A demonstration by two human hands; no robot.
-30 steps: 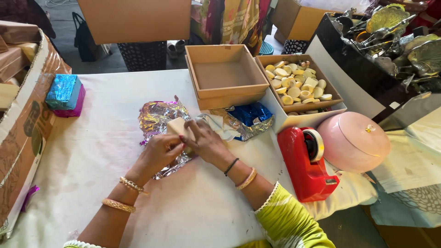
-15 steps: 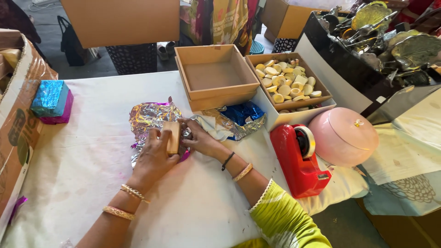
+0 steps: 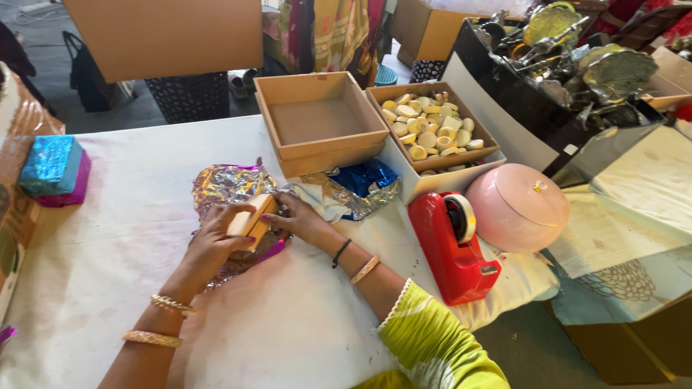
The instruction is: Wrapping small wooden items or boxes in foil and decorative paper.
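the left hand [image 3: 213, 241] is wrapping its fingers around a small tan block [image 3: 250, 218] and is holding it tilted over a crinkly shiny foil sheet [image 3: 223, 187]. the foil is lying flat on the white worktop [image 3: 130, 238], and the block is sitting near the middle of it. the right hand [image 3: 303, 220] is lying just beside the block with its fingers stretched out flat and pressing on the foil, not gripping anything. a blue foil piece [image 3: 367, 176] is lying close by, next to an empty brown box [image 3: 317, 122]. beside that box, a second box of round pale pieces [image 3: 432, 130] is sitting. a red tape holder [image 3: 450, 248] and a pink round lidded bowl [image 3: 515, 209] are standing to the right. a blue and pink wrapped block [image 3: 54, 169] is resting far off to the left.
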